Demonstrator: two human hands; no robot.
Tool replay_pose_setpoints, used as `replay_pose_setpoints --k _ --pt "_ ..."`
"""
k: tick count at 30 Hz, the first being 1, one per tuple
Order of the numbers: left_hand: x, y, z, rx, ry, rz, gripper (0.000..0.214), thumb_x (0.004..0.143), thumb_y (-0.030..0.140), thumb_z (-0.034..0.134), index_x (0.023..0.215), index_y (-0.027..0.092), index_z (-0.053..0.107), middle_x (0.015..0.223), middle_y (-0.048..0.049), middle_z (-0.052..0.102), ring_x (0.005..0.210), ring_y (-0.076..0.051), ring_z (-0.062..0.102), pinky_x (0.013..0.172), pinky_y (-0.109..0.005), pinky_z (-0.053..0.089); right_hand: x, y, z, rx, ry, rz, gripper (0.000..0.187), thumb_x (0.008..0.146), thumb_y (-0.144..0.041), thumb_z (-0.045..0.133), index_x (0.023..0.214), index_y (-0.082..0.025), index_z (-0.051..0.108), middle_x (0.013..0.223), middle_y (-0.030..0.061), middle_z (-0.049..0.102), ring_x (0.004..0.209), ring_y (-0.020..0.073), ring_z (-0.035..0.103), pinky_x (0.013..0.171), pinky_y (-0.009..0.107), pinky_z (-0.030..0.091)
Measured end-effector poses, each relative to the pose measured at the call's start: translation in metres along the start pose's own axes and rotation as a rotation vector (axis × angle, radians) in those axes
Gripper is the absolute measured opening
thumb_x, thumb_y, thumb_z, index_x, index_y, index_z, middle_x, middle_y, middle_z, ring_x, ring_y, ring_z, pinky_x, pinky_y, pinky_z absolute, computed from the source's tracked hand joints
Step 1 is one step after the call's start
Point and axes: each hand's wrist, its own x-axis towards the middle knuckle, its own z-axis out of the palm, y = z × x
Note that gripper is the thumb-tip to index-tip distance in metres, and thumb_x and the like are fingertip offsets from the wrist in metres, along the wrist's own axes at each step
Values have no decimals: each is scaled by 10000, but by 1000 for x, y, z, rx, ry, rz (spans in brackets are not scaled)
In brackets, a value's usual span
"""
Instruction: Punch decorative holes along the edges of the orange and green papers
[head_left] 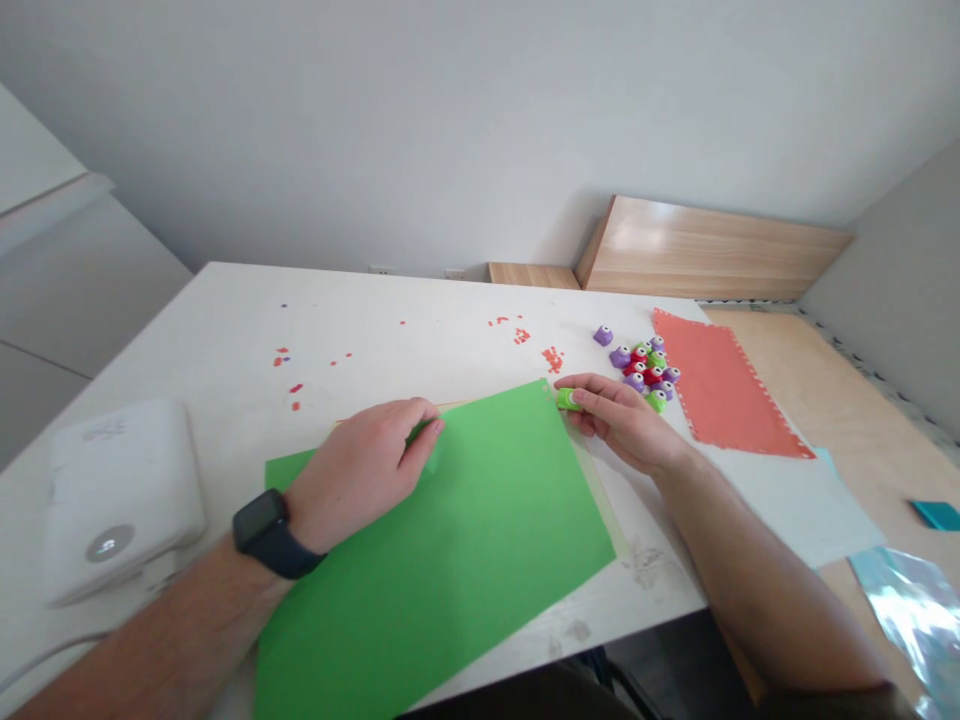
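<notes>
A large green sheet of paper [480,560] lies at a slant before me, its near left part running out of the picture. My left hand [379,455], a dark watch on its wrist, is closed on the sheet's far edge with thumb and fingers. In my right hand [619,420] is a small lime-green paper punch [568,399], pinched at the sheet's far right corner. A small mark shows at that corner. The punch's mouth is too small to make out. Pale yellowish paper [604,495] peeks out beneath the green sheet.
Several purple, red and green punches [637,365] cluster right of my right hand. An orange sheet [727,385] with a notched border lies beyond them, partly over pale blue paper [810,510]. Orange paper bits [553,359] dot the white table [450,340]. A white device [124,490] sits left.
</notes>
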Motion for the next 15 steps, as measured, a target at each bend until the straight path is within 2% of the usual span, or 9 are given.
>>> replay_pose_setpoints --k 15 --pt "0 1 -1 -1 -4 -9 281 1050 402 428 1041 227 648 955 -36 722 860 -235 649 787 -367 455 0 3 -1 -78 -56 14 347 890 -422 769 1184 -244 720 875 13 623 710 134 517 631 296 378"
